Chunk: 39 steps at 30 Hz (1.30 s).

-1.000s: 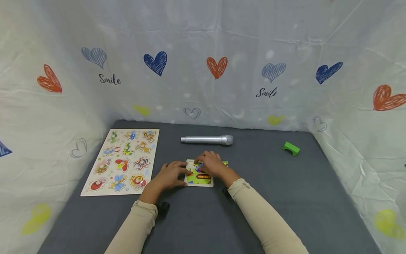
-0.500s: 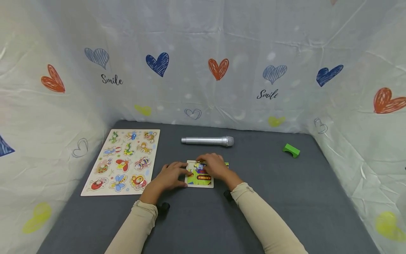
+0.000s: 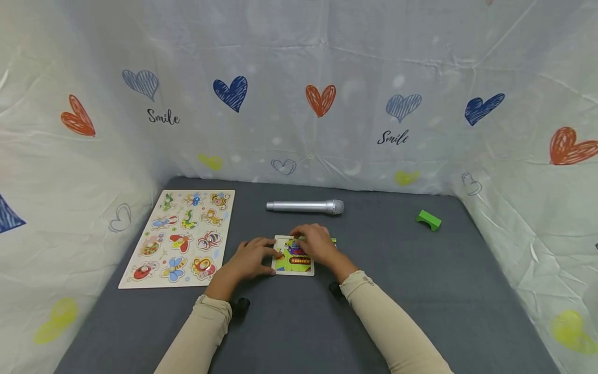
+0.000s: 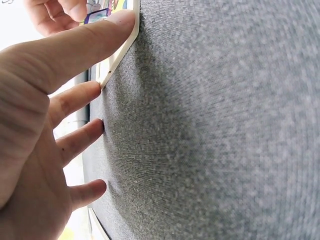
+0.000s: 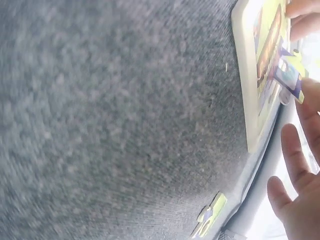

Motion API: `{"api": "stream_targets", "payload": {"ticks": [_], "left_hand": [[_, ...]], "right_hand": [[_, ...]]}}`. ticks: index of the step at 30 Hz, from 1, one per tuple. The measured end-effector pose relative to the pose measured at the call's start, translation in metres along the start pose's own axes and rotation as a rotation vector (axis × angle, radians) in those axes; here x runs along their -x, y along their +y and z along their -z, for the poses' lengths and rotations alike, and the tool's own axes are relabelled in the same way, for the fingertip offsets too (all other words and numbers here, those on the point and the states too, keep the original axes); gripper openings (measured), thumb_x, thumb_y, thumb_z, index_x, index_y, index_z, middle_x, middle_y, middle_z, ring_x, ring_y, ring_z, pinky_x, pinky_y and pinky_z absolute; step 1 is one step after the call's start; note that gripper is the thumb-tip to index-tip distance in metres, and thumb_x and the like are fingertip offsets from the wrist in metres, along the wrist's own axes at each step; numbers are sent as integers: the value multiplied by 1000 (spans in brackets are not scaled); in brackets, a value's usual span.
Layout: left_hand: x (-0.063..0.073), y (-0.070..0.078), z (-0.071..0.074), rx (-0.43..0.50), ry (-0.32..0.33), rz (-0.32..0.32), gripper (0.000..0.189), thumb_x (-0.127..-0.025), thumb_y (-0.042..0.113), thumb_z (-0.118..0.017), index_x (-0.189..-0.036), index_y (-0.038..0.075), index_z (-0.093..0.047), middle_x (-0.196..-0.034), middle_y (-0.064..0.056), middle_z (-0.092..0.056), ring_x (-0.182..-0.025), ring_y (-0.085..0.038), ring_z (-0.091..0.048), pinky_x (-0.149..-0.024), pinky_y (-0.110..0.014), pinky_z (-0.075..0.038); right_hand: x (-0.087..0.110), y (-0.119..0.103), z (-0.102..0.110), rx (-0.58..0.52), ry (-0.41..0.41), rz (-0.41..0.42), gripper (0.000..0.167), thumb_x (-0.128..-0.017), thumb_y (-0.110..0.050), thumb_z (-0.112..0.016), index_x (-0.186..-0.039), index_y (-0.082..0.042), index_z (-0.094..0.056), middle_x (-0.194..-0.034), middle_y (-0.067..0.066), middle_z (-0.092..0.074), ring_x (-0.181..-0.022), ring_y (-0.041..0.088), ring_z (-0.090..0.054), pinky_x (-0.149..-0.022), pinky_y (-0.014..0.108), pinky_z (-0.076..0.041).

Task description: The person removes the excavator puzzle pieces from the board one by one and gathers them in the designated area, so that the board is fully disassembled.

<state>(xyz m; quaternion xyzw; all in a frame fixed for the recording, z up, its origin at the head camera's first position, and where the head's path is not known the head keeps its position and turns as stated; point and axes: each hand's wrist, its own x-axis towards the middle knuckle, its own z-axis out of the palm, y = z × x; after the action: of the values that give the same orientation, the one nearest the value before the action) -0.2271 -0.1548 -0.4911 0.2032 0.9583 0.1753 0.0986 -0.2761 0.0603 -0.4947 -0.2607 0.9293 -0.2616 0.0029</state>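
A small square jigsaw puzzle board (image 3: 306, 274) with a pale rim and a colourful vehicle picture lies mid-table. At its left side rests my left hand (image 3: 252, 258); in the left wrist view the thumb (image 4: 107, 36) presses on the rim, the index fingertip touches a corner and the other fingers are spread. Over the board's upper right is my right hand (image 3: 318, 245). It pinches a purple-and-yellow puzzle piece (image 5: 291, 75), tilted above the picture in the right wrist view. From the head, the hand partly covers this piece.
Another puzzle piece (image 5: 210, 215) lies loose right of the board. A silver microphone (image 3: 304, 206) lies behind it. To the left is a large insect picture board (image 3: 156, 234); a green arch block (image 3: 428, 219) sits at the far right. Printed sheeting surrounds the grey table (image 3: 420, 291).
Between the first frame and now, my right hand has shifted slightly right over the board, uncovering more of the picture. My left hand stays at the board's left side.
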Motion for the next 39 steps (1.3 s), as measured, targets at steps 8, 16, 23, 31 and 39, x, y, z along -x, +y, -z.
{"api": "stream_targets", "payload": {"ticks": [8,16,23,31,39], "left_hand": [[0,0,-1,-4,4,6,43,-80,33,-80,-121,27,-70,-148,-4,-46,-139,-32,-36,-108,-67,-24],[-4,3,-4,6,-20,-1,45,-80,34,-80,-124,26,-69,-149,-5,-45,-141,-32,-34,-108,-67,-22],[1,1,0,23,6,-15,44,-79,31,-80,-122,24,-70,-148,-7,-46,-139,-34,-35,-107,-69,-23],[1,-2,-1,14,21,-32,44,-79,30,-81,-121,23,-70,-147,-9,-47,-139,-35,-36,-105,-70,-24],[1,0,1,25,18,-25,45,-80,30,-80,-122,21,-70,-147,-9,-46,-139,-35,-36,-105,-70,-24]], "right_hand": [[0,-3,0,-61,17,-96,16,-94,-20,-65,-109,-17,-71,-104,0,-72,-104,22,-64,-106,51,-36],[6,9,13,-216,58,-192,15,-94,-17,-65,-108,-12,-71,-101,2,-72,-94,18,-67,-86,40,-52],[20,52,45,-289,65,-232,17,-92,-13,-67,-107,-6,-71,-99,8,-72,-89,20,-67,-73,33,-53],[36,95,73,-263,-35,-283,17,-93,-9,-65,-105,1,-71,-99,14,-71,-91,24,-67,-75,36,-53],[38,99,79,-181,-63,-307,16,-92,-9,-65,-104,0,-71,-97,13,-72,-88,23,-68,-75,35,-54]]}}
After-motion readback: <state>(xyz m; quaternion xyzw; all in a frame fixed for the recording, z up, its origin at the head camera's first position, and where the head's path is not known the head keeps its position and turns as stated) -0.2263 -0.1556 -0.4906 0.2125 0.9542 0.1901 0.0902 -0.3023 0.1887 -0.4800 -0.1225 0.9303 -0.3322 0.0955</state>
